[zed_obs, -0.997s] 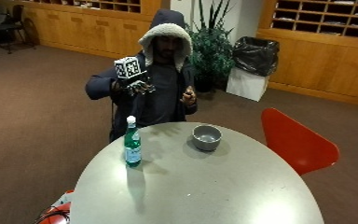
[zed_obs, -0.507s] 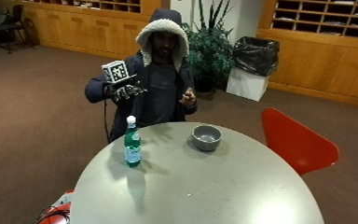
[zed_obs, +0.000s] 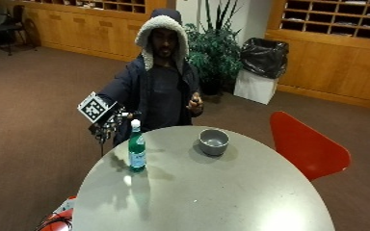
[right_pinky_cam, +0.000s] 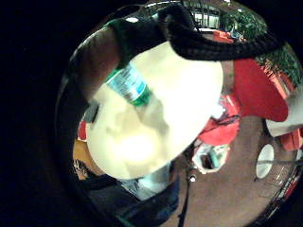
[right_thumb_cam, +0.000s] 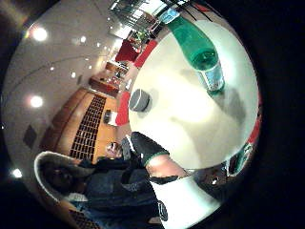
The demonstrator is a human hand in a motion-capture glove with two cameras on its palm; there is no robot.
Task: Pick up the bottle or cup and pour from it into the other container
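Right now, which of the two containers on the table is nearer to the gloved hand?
The green bottle, upright just beside the gloved right hand. The grey cup stands farther along the table.

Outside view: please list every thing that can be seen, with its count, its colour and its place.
bottle: one, green with a white cap, upright on the table near the edge closest to the person
bowl: one, grey, on the table, apart from the bottle
table: one, round, pale grey
chair: one, red, beside the table
bin: one, white with a black bag, by the wooden wall
plant: one, green, behind the person
right hand: one, black glove, in the air beside the bottle, not touching it
left hand: one, bare, raised at the chest
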